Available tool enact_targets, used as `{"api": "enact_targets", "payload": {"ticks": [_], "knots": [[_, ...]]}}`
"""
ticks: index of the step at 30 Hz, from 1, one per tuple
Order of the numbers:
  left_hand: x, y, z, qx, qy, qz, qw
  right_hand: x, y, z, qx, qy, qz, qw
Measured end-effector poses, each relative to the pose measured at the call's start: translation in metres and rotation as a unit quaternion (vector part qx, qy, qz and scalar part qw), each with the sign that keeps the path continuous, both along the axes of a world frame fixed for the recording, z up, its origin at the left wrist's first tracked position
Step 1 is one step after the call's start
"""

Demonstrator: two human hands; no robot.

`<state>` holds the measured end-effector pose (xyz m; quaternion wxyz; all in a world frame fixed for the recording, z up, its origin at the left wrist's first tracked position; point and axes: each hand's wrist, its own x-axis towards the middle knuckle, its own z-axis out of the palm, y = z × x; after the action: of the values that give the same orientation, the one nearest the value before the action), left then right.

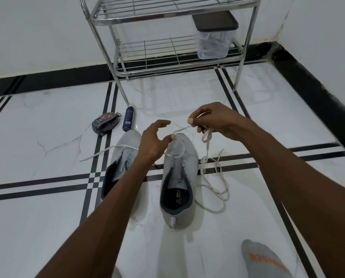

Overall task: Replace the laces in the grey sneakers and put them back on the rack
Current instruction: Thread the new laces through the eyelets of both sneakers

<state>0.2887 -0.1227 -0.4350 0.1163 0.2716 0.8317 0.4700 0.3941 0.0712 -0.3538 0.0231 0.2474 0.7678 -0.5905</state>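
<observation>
Sneakers: two grey ones on the white floor [47, 227], side by side, toes pointing to 12 o'clock. Left sneaker [125, 153] is partly under the left forearm, right sneaker [179, 177] sits dead centre of the head view.
Lace: white lace [180, 130] runs through the front eyelets of the right sneaker and goes up to both hands. Another white end trails out of the left sneaker toward 9 o'clock.
Left hand: left hand [153, 141] hovers over the toe of the right sneaker, thumb and a fingertip pinching the lace, other fingers loosely spread.
Right hand: right hand [215, 121] at about 1 o'clock from the right sneaker, pinching the other end of the lace between thumb and finger, rest of the fingers curled in.
Loose lace: a messy pile of off-white lace [215, 189] on the floor at 3 o'clock of the right sneaker, just beside it; its upper end reaches up to the right hand.
Rack: metal wire rack [171, 47] at 12 o'clock against the wall, well apart from the sneakers.
Box: clear box with a dark lid [214, 37] on the rack's lower shelf, right end.
Bottle: dark blue bottle [128, 121] lying on the floor near the rack's front left leg.
Pouch: black packet-looking thing [105, 123] just beside the bottle, at its 9 o'clock.
Sock: grey sock with orange lettering [263, 259] down at 5 o'clock.
</observation>
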Motion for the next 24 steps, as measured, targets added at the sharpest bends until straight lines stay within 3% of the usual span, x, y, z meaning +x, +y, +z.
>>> {"api": "enact_targets", "payload": {"ticks": [4, 7, 11, 14, 16, 17, 21, 24], "knots": [[-0.002, -0.003, -0.005, -0.04, -0.022, -0.074, 0.996, 0.002, 0.002, 0.012, -0.05, 0.04, -0.018, 0.998], [0.0, -0.006, -0.013, -0.073, -0.003, -0.069, 0.995, 0.0, 0.007, 0.018, -0.058, 0.053, -0.06, 0.995], [0.007, -0.014, -0.033, -0.134, -0.031, -0.026, 0.99, -0.003, 0.015, -0.001, 0.173, -0.045, -0.051, 0.982], [0.013, -0.02, -0.044, -0.136, -0.016, -0.009, 0.991, -0.002, 0.012, -0.032, 0.38, -0.176, 0.01, 0.908], [0.016, -0.021, -0.047, -0.124, -0.015, 0.011, 0.992, 0.0, -0.002, -0.055, 0.476, -0.183, 0.073, 0.857], [0.018, -0.021, -0.046, -0.118, -0.02, 0.021, 0.993, 0.002, -0.01, -0.065, 0.483, -0.154, 0.107, 0.855], [0.019, -0.02, -0.048, -0.118, -0.04, 0.036, 0.992, 0.006, -0.038, -0.106, 0.378, -0.083, 0.165, 0.907], [0.021, -0.02, -0.046, -0.108, -0.045, 0.041, 0.992, 0.006, -0.042, -0.116, 0.39, -0.061, 0.151, 0.906]]}}
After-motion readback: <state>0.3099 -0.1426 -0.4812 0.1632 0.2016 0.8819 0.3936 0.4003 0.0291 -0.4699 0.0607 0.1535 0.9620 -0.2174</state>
